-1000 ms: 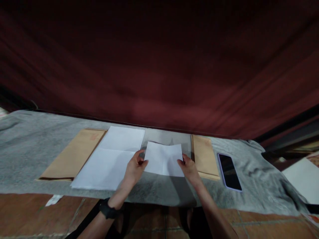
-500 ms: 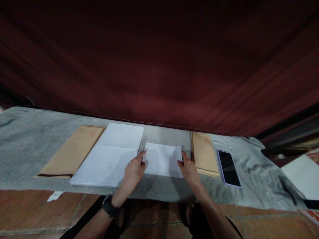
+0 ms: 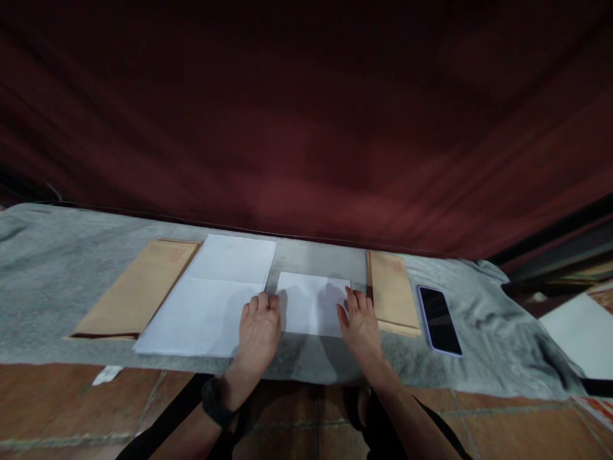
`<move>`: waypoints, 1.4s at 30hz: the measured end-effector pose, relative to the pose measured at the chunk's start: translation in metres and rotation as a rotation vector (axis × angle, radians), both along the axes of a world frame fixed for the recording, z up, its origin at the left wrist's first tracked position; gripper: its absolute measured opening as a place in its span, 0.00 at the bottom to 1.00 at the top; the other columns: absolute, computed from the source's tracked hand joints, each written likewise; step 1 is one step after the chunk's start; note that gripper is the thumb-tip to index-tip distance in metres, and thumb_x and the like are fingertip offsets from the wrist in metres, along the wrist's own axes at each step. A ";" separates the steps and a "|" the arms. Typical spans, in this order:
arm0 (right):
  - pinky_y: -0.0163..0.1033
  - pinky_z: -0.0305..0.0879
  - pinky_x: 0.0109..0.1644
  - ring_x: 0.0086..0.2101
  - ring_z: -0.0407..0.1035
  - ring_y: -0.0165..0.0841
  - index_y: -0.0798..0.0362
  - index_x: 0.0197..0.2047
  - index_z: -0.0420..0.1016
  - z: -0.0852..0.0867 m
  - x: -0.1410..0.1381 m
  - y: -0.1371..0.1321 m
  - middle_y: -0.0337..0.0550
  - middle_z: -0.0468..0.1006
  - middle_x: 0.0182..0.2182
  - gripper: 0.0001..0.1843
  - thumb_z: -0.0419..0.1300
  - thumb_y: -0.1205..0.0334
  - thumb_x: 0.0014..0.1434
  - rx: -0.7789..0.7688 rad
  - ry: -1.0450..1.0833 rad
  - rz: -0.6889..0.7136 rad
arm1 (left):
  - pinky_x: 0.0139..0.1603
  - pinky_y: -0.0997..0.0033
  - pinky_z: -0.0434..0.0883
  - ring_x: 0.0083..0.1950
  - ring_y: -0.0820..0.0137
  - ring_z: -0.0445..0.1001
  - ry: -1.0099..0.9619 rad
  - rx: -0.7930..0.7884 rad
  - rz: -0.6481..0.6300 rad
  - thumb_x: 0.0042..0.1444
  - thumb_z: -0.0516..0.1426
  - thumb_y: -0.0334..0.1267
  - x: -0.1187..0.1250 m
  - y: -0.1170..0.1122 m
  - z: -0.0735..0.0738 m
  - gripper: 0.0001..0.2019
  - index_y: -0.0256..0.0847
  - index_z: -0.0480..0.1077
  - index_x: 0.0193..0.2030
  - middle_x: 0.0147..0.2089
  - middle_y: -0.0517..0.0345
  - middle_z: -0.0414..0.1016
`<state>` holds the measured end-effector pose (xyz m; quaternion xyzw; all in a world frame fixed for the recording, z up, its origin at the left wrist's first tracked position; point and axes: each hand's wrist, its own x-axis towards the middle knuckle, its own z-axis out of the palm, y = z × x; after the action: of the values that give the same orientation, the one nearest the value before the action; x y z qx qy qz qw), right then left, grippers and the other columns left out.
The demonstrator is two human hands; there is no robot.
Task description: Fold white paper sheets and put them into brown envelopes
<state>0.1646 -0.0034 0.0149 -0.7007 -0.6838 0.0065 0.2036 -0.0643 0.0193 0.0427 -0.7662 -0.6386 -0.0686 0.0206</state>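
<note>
A small white sheet of paper lies flat on the grey cloth between my hands, with a faint crease or shadow down its middle. My left hand is palm down at its left edge, fingers loosely bent, over the near right corner of a larger white paper stack. Nothing shows in its grasp, though the fingertips are partly hidden. At the right edge of the small sheet is my right hand, fingers spread and holding nothing. A small brown envelope stack lies just beyond it.
Large brown envelopes lie left of the larger papers. A phone rests on the right of the grey cloth. Behind the surface hangs a dark red curtain. A white sheet is at far right, and a scrap at lower left.
Both hands have let go of the small sheet's side edges. My left hand has turned palm down, and the right hand's fingers have spread. The sheet now lies flatter.
</note>
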 end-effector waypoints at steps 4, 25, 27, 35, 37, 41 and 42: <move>0.50 0.60 0.69 0.68 0.56 0.40 0.52 0.76 0.44 -0.007 -0.034 -0.020 0.52 0.60 0.70 0.31 0.42 0.54 0.74 -0.022 0.141 0.282 | 0.66 0.52 0.63 0.69 0.55 0.63 -0.097 0.165 -0.309 0.67 0.46 0.34 0.018 -0.014 -0.027 0.26 0.34 0.58 0.71 0.68 0.40 0.65; 0.54 0.57 0.69 0.69 0.52 0.48 0.63 0.76 0.34 -0.038 -0.022 -0.042 0.61 0.51 0.72 0.43 0.47 0.45 0.72 0.145 -0.200 0.166 | 0.71 0.40 0.55 0.75 0.48 0.53 -0.100 0.168 -0.141 0.69 0.47 0.44 0.022 -0.042 -0.060 0.30 0.26 0.57 0.71 0.74 0.31 0.55; 0.54 0.57 0.69 0.69 0.52 0.48 0.63 0.76 0.34 -0.039 -0.019 -0.043 0.62 0.52 0.72 0.44 0.47 0.44 0.72 0.149 -0.211 0.159 | 0.70 0.44 0.59 0.74 0.47 0.55 -0.119 0.187 -0.129 0.69 0.47 0.43 0.018 -0.041 -0.059 0.29 0.23 0.59 0.70 0.73 0.28 0.56; 0.58 0.53 0.70 0.70 0.50 0.48 0.63 0.76 0.38 -0.029 -0.017 -0.036 0.61 0.53 0.72 0.39 0.45 0.48 0.73 0.075 -0.146 0.143 | 0.60 0.49 0.71 0.65 0.50 0.70 -0.181 0.159 -0.064 0.69 0.46 0.41 0.006 -0.014 -0.040 0.24 0.32 0.63 0.68 0.70 0.32 0.63; 0.59 0.51 0.71 0.70 0.49 0.48 0.63 0.76 0.40 -0.024 -0.019 -0.032 0.61 0.53 0.71 0.37 0.45 0.50 0.73 0.052 -0.123 0.148 | 0.60 0.48 0.71 0.64 0.51 0.70 -0.187 0.152 -0.033 0.68 0.47 0.39 0.004 -0.006 -0.036 0.23 0.32 0.63 0.67 0.67 0.33 0.67; 0.58 0.49 0.72 0.71 0.47 0.45 0.61 0.76 0.43 -0.019 -0.026 -0.025 0.57 0.53 0.72 0.34 0.45 0.53 0.74 0.010 -0.085 0.192 | 0.59 0.49 0.71 0.60 0.51 0.73 -0.181 0.118 -0.014 0.65 0.51 0.35 0.002 -0.001 -0.031 0.22 0.33 0.65 0.65 0.62 0.34 0.69; 0.58 0.49 0.72 0.71 0.47 0.45 0.61 0.76 0.44 -0.019 -0.028 -0.024 0.56 0.53 0.72 0.34 0.45 0.54 0.74 0.002 -0.077 0.210 | 0.58 0.49 0.72 0.58 0.51 0.73 -0.189 0.105 -0.014 0.65 0.51 0.35 0.002 -0.001 -0.030 0.22 0.33 0.65 0.65 0.62 0.34 0.69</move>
<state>0.1365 -0.0270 -0.0037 -0.6246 -0.7608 0.0004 0.1759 -0.0626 0.0182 0.0126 -0.7587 -0.6279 -0.1738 -0.0001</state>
